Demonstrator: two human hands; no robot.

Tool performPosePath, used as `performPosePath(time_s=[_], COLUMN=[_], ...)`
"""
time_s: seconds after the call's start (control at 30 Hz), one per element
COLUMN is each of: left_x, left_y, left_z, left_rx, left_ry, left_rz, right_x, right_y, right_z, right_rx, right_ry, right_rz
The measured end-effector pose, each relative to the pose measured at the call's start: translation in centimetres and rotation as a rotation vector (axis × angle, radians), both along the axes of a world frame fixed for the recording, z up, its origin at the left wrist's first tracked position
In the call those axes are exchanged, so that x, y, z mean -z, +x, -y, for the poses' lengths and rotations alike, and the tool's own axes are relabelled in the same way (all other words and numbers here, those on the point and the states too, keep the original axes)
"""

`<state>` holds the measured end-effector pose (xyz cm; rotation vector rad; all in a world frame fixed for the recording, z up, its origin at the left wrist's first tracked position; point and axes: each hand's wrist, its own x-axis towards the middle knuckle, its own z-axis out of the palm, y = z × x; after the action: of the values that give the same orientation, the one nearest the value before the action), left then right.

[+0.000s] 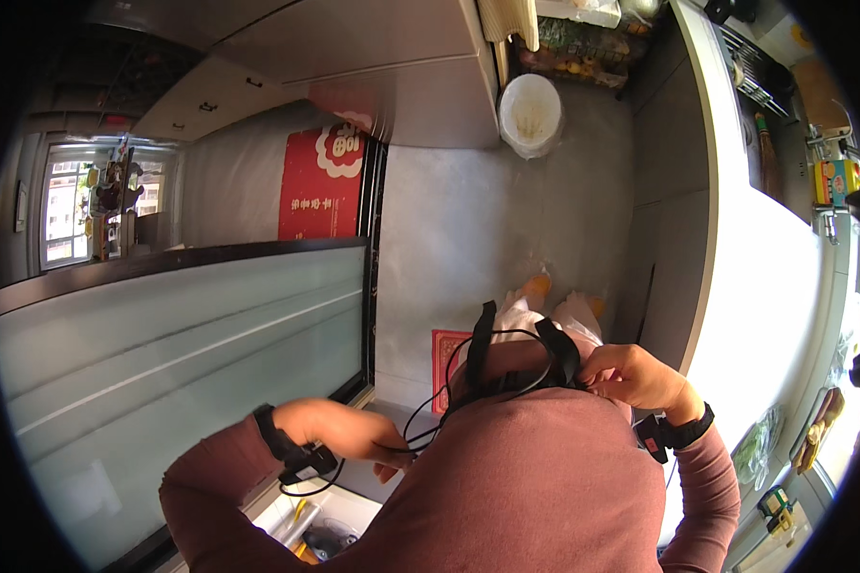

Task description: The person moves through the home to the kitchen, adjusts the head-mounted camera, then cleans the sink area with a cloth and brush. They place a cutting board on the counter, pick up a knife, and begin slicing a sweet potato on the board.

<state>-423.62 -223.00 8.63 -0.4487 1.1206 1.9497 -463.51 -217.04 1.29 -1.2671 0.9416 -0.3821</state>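
My left hand point(347, 432) is at the left side of my waist, next to a thin black cable point(419, 433). Its fingertips are partly hidden by my pink top point(530, 473), so its grip does not show. At the other side of my waist my right hand point(632, 376) has its fingers bent together on the edge of a black strap point(560, 354). A second black strap point(481, 347) stands up from the waist, with the cable looping between the two. Each wrist wears a black band with a small black device.
A white worktop point(752, 301) runs along my right, with a bag of greens point(758, 444) on it. Frosted-glass sliding door point(186, 344) stands left. Ahead on the grey floor is a lined white bin point(532, 114). Red mats point(322, 186) lie beyond the door track and near my feet.
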Motion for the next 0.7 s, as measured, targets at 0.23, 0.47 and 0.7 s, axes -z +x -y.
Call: performPosePath(time_s=[0.23,0.47,0.7], left_x=[2.3,6.1,8.5], left_y=[-2.8,-3.6,-1.0], left_z=[-1.9,-8.5,-2.4], left_rx=[-0.529,-0.019,-0.373], left_ry=[0.265,-1.082,0.297], left_rz=[0.614,0.029,0.262], right_x=[-0.1,-2.4,-2.7], right_y=[-2.5,-3.5,0.9], right_z=[-1.2,-0.9,3.4], right_rx=[-0.023,-0.079,-0.176], right_ry=[0.017,0.045,-0.262], right_rz=[-0.031,-0.137,-0.216])
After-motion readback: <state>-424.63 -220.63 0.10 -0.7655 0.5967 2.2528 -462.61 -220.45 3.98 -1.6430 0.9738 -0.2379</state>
